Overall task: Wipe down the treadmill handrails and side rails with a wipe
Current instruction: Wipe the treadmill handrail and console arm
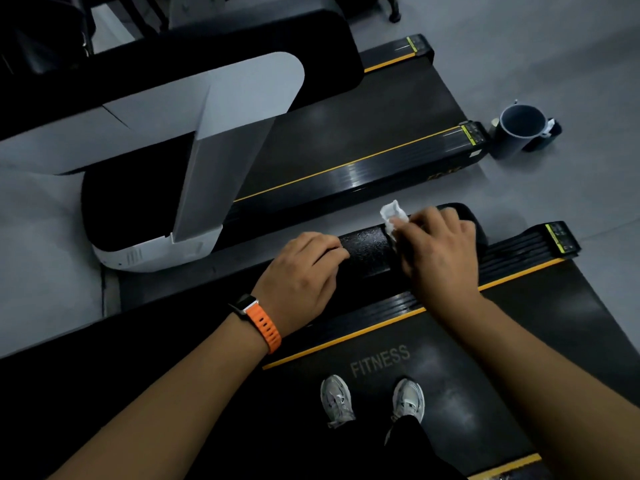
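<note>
Plainly, the step in hand is wiping the top of the handrail [367,247], and it likely goes best from a steady stance. The shoes [337,400] stand side by side on the belt [485,358], just below the word FITNESS, so both arms can reach forward without leaning.

For a good pass, I judge the wipe should be drawn along the rail's length with firm, even pressure. It should wrap over the curve so the far side gets covered too, and the cloth should be refolded once it bunches. The rounded end cap and the ribbed side rail [519,259] beside the yellow stripe will each want a pass of their own.

Both forearms stretch forward from the bottom corners. The left one wears a watch with an orange strap [256,317].

The left hand [301,275] lies palm down on the handrail, its fingers curled over the top edge and gripping it as a brace. Just beyond it, across a short bare stretch of textured rail, is the right hand [440,251]. It is also palm down, its fingers bent round the wipe [391,214] and pressing it onto the rail near the end. A crumpled white corner sticks out past the fingertips.

Farther off lies a neighbouring treadmill [346,150], and a grey bin [517,131] stands on the floor by its rear end.
</note>
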`<state>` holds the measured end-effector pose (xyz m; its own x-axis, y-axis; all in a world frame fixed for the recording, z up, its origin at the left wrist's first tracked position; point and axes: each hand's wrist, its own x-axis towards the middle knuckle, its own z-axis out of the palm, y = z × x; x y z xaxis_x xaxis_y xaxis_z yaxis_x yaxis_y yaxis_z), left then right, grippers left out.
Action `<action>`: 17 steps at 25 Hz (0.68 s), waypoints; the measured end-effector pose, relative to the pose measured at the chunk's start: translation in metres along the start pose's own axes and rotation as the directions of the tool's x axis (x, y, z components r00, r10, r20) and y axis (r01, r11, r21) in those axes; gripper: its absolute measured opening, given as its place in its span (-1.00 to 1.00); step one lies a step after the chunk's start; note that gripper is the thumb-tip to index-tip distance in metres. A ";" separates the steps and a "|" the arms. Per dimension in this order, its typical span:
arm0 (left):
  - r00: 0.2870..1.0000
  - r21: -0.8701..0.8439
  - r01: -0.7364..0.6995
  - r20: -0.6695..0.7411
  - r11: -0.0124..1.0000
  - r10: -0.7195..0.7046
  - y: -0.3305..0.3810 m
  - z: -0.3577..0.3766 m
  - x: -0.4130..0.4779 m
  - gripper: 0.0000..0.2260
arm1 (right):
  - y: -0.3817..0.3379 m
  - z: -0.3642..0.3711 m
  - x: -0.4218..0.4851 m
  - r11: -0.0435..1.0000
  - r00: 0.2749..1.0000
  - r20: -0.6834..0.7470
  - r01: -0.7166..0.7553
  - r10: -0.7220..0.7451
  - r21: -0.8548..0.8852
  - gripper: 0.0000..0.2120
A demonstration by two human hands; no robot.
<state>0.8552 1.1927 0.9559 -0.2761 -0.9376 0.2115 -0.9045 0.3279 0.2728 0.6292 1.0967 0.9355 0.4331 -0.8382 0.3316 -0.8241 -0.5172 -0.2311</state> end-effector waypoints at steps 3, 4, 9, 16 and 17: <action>1.000 0.006 -0.004 0.009 1.000 0.004 0.003 0.004 0.009 -0.75 | -0.034 0.007 0.003 0.995 0.997 0.026 0.077 -0.079 0.067 -0.67; 1.000 0.006 0.001 0.011 1.000 -0.001 0.003 0.004 0.010 -0.74 | -0.046 0.008 0.004 0.989 0.992 0.037 0.118 -0.121 0.088 -0.67; 1.000 -0.010 -0.015 0.025 1.000 0.015 0.008 0.007 0.019 -0.77 | 0.001 0.001 0.008 1.000 0.997 0.067 0.024 -0.024 0.010 -0.68; 0.999 0.000 -0.020 0.043 1.000 0.020 0.020 0.015 0.037 -0.74 | -0.025 0.010 0.005 0.995 0.996 0.029 0.088 -0.090 0.052 -0.68; 0.999 0.004 -0.016 0.043 1.000 0.016 0.021 0.014 0.037 -0.75 | -0.016 0.009 0.006 0.990 0.992 0.024 0.125 -0.127 0.061 -0.69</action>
<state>0.8214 1.1627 0.9561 -0.3043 -0.9363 0.1752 -0.9010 0.3426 0.2660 0.6485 1.0984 0.9326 0.5425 -0.7699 0.3362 -0.7397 -0.6274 -0.2433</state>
